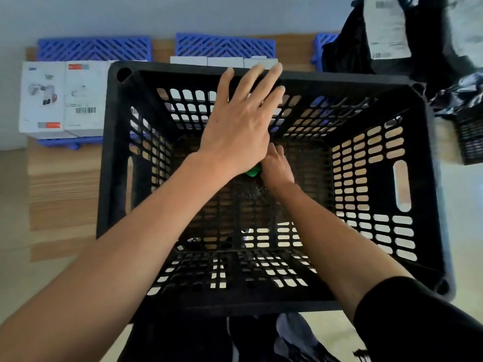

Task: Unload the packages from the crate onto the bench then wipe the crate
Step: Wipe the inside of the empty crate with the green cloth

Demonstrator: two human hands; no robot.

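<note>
A black slotted crate (339, 82) stands on the wooden bench (62, 184), and no packages show inside it. My left hand (240, 121) reaches over the crate with straight, spread fingers, its fingertips at the far rim. My right hand (278, 168) is down on the crate floor and holds a green cloth (253, 172), which my left wrist mostly hides. Two white boxed packages (62, 97) lie on the bench left of the crate. More white boxes (206, 60) line up behind the far rim.
Blue plastic grid pallets (94, 48) lie along the wall under and behind the boxes. Black plastic mailer bags with white labels (386, 35) are piled at the top right, beside another dark basket (470, 142). My dark clothes and shoes show below the crate.
</note>
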